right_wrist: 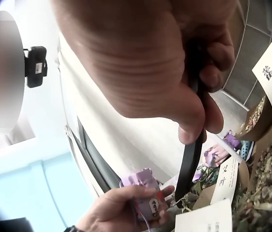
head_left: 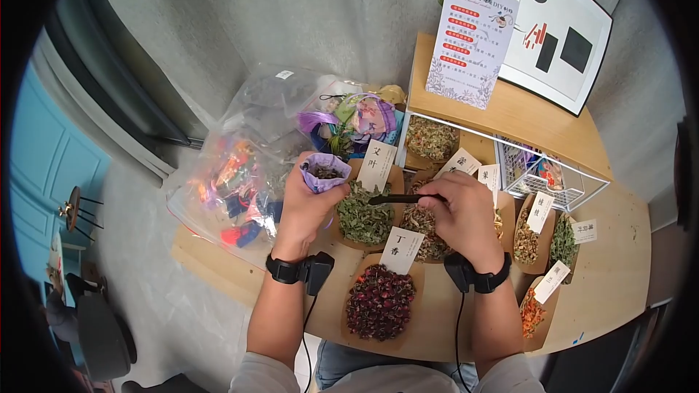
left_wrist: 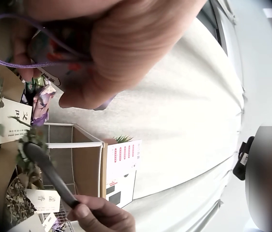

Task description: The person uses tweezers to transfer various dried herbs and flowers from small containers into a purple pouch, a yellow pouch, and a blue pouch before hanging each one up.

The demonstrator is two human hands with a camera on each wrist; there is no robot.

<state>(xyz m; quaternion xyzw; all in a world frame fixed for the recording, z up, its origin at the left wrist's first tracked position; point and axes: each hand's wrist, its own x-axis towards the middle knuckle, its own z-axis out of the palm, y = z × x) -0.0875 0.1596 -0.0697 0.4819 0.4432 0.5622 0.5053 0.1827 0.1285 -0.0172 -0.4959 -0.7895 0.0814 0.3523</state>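
My left hand (head_left: 302,207) holds a small purple drawstring pouch (right_wrist: 140,179) upright, its mouth spread and dark dried herbs inside. A purple cord loop (left_wrist: 25,64) hangs from the pouch in the left wrist view. With thumb and fingers, my right hand (head_left: 470,211) grips the handle of a black spoon (left_wrist: 54,174). The spoon's far end is over a paper tray of dried green leaves (head_left: 360,218), and some leaves cling around it. Behind those leaves stands a white label card (head_left: 376,164). My left hand is to the left of this tray, my right hand to its right.
Dried dark red buds (head_left: 380,302) fill a tray between my forearms. Several more labelled herb trays stand to the right, including orange petals (head_left: 532,317). A clear plastic bag (head_left: 218,182) of colourful pouches lies left. Behind are a wooden shelf (head_left: 502,127) and a wire basket (head_left: 542,175).
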